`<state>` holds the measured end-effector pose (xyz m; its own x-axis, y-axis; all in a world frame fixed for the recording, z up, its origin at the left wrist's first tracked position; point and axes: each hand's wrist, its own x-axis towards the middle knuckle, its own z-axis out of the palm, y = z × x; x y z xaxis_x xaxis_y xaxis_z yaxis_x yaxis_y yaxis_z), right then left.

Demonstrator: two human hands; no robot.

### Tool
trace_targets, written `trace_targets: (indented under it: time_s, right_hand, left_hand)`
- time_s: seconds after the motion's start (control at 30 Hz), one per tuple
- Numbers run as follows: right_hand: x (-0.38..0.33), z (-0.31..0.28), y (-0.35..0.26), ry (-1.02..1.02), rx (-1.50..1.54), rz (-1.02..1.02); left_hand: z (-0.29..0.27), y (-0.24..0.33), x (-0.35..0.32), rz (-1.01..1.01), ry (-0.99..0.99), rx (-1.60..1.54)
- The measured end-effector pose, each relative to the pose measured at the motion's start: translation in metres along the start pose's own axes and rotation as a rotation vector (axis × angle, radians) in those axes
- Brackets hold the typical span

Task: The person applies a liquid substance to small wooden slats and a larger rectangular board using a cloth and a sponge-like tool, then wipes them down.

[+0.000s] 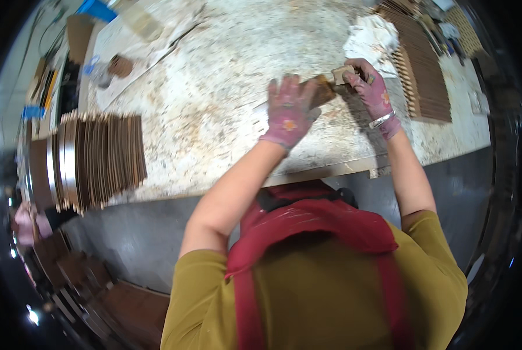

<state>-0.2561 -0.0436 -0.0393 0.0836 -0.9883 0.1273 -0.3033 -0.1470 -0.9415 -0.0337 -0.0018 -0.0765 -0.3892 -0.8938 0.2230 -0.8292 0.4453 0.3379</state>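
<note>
The person stands at a speckled, dust-covered workbench point(214, 116) and works with both hands, each in a worn pinkish glove with a small flower print. The left hand point(290, 111) lies flat with fingers spread, pressing down on a thin brown wooden piece point(324, 92) that rests on the bench top; only the right end of the piece shows past the fingers, so its full shape cannot be told. The right hand point(373, 87), with a silvery bracelet at the wrist, is closed around a small pale block point(342, 73) and holds it against the far right end of the wooden piece, touching it. Just beyond the two hands lies a crumpled white cloth point(370, 38). To the right of the right hand, a long row of thin brown wooden slats point(427, 76) stands packed edge to edge along the bench, running away toward the far side. At the left end of the bench, well apart from the hands, a second batch of similar thin wooden boards point(100, 157) stands on edge, fanned closely together and overhanging the near edge of the bench. Farther off on the left part of the bench sits a small brown round object point(120, 66), too small to tell what it is. The person wears a mustard-coloured shirt point(331, 291) under a red apron with shoulder straps.
</note>
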Motion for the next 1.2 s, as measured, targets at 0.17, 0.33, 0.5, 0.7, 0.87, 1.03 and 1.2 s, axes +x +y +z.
trace_targets:
  time_s: [0.17, 0.33, 0.5, 0.7, 0.87, 1.03, 1.2]
  right_hand:
    - [0.032, 0.062, -0.055, -0.579, -0.175, -0.31]
    - [0.042, 0.125, -0.067, -1.025, -0.199, -0.479]
    - [0.04, 0.16, -0.078, -1.334, -0.417, -0.635]
    - [0.038, 0.169, -0.076, -1.312, -0.627, -0.916]
    - [0.084, 0.173, -0.054, -1.259, -0.735, -0.813]
    - [0.108, 0.145, -0.047, -1.004, -0.648, -0.696]
    - [0.064, 0.159, -0.057, -1.13, -0.399, -0.665]
  left_hand:
    - [0.005, 0.013, -0.013, 0.132, 0.165, 0.083]
    - [0.011, 0.016, -0.029, -0.015, -0.016, -0.071]
    - [0.029, 0.012, -0.039, -0.153, -0.18, -0.146]
    - [0.033, 0.014, -0.039, -0.171, -0.089, -0.276]
    - [0.002, 0.02, -0.028, 0.001, 0.041, -0.098]
    - [0.005, 0.018, -0.029, 0.081, 0.155, 0.026]
    - [0.012, 0.016, -0.029, -0.014, 0.067, -0.078]
